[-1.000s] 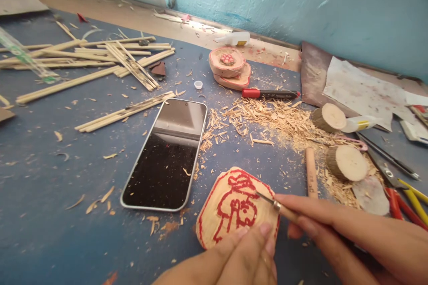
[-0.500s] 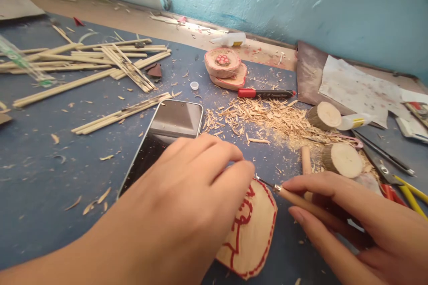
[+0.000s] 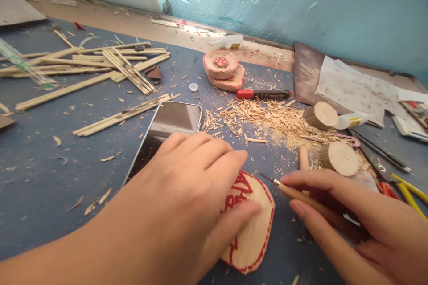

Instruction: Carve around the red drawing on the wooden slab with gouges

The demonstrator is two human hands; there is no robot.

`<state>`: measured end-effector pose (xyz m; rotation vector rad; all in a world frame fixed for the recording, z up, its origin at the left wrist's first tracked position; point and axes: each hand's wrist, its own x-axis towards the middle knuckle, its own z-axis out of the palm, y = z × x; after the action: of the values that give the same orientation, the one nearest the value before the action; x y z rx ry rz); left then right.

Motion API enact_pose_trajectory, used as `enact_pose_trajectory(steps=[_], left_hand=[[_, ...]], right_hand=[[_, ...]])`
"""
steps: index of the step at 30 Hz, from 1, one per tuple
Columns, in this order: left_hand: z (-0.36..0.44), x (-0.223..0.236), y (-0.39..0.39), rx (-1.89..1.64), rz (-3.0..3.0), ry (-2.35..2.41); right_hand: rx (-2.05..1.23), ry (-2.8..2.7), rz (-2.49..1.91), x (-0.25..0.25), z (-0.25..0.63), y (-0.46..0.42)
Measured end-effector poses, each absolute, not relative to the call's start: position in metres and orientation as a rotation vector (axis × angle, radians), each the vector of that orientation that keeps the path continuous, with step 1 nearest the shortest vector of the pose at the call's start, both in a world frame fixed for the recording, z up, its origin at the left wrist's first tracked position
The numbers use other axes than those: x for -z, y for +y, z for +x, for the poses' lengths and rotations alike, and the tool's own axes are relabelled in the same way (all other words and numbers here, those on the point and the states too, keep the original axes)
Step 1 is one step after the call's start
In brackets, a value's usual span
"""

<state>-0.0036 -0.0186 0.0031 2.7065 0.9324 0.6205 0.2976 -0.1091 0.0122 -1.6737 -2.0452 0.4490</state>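
Observation:
My left hand (image 3: 190, 191) grips a flat wooden plaque (image 3: 256, 222) with a red marker drawing and a dashed red line along its edge. The thumb lies over its face, while the other fingers cover its far left side. Between the thumb and fingers of my right hand (image 3: 347, 218) is a wood carving tool (image 3: 290, 192) with a thin dark metal shaft and a wooden handle. Its tip is by the plaque's upper right edge; whether they touch I cannot tell. A phone (image 3: 177, 116) lies partly under my left hand.
Wood shavings (image 3: 267, 118) spread beyond the plaque, near a red-and-black marker (image 3: 264, 94) and stacked carved wood slices (image 3: 222, 64). Cut branch pieces (image 3: 339, 158) and yellow-handled pliers (image 3: 406, 191) lie right. Several thin sticks (image 3: 96, 71) are at left, glue bottles (image 3: 230, 41) further back.
My left thumb has moved out across the plaque's face, and the fingers have drawn back left, uncovering more of the drawing. The carving tool's tip has come slightly off the edge.

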Motion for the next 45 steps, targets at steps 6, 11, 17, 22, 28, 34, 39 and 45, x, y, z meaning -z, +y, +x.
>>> enact_pose_trajectory(steps=[6, 11, 17, 22, 28, 34, 39, 45], left_hand=[[-0.008, 0.007, -0.02, -0.48, 2.819, 0.814], [-0.014, -0.005, -0.02, -0.35, 2.69, 0.754], [-0.011, 0.0, -0.031, -0.372, 2.756, 0.872], [-0.008, 0.014, -0.031, -0.604, 2.692, 0.861], [-0.008, 0.012, -0.025, -0.632, 2.642, 0.854], [-0.006, -0.002, -0.019, -0.648, 2.698, 0.81], [-0.006, -0.002, -0.017, -0.672, 2.715, 0.759], [-0.006, -0.003, -0.018, -0.653, 2.705, 0.789]], right_hand=[[-0.351, -2.134, -1.638, -0.015, 0.299, -0.105], [-0.557, -1.958, -1.679, -0.006, 0.3, -0.107], [-0.482, -1.724, -1.796, -0.002, 0.305, -0.11], [-0.366, -2.041, -1.697, -0.016, 0.307, -0.104], [-0.408, -2.088, -1.619, -0.022, 0.303, -0.105], [-0.387, -2.029, -1.729, -0.005, 0.325, -0.126], [-0.398, -2.043, -1.712, 0.0, 0.331, -0.13], [-0.407, -2.047, -1.697, -0.001, 0.329, -0.13]])
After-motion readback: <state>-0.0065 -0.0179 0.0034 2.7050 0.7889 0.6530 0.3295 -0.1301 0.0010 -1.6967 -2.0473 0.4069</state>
